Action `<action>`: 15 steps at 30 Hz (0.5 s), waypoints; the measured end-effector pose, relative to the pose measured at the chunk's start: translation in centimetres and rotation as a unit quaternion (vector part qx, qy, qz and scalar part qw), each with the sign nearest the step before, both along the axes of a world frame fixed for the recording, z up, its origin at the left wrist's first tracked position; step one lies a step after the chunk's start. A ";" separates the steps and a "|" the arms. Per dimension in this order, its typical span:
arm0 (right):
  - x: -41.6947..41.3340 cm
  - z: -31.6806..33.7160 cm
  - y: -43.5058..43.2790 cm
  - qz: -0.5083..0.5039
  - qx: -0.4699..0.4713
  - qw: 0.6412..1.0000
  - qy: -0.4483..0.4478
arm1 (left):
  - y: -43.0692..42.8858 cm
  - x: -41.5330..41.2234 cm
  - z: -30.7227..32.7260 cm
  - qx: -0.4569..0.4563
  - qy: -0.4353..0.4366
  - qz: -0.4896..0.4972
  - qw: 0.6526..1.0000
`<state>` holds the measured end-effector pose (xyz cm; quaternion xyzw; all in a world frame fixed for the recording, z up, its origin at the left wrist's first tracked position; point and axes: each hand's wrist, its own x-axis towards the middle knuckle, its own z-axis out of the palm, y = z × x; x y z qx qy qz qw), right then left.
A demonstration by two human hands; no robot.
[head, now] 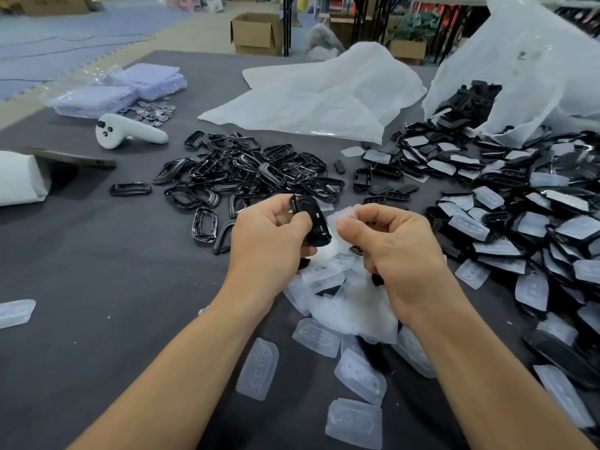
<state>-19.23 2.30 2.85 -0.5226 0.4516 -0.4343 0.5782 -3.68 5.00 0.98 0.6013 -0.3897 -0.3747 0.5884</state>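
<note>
Over grey table (pixel 97 287), left hand (pixel 266 241) grips black shell (pixel 312 224) just beside right hand (pixel 401 251).

Small-parts assembly workshop, warehouse setting. Cloth-covered table (pixel 97 271) heaped with bulk lots: black frames (pixel 246 170), shells (pixel 500 181), clear pads (pixel 316 337), and an open plastic bag (pixel 535 60) spilling more black parts. Beyond it: cardboard boxes (pixel 256 35) on the floor, foam floor mats (pixel 65 34), black rack legs (pixel 286 27) below stocked shelving.
</note>
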 end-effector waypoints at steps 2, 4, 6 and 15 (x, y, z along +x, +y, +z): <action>0.1 0.2 0.2 0.010 -0.015 1.000 -0.017 | 0.1 0.1 0.2 0.000 0.013 -0.002 1.000; 0.1 0.3 0.2 0.009 -0.023 0.999 -0.026 | 0.1 0.2 0.2 0.008 0.021 -0.007 1.000; 0.2 0.3 0.1 0.004 -0.034 0.999 -0.010 | 0.0 0.2 0.2 0.018 0.025 -0.014 0.999; 0.4 -0.5 -0.2 0.004 -0.052 0.999 0.007 | 0.0 -0.5 0.1 0.011 0.047 -0.044 0.998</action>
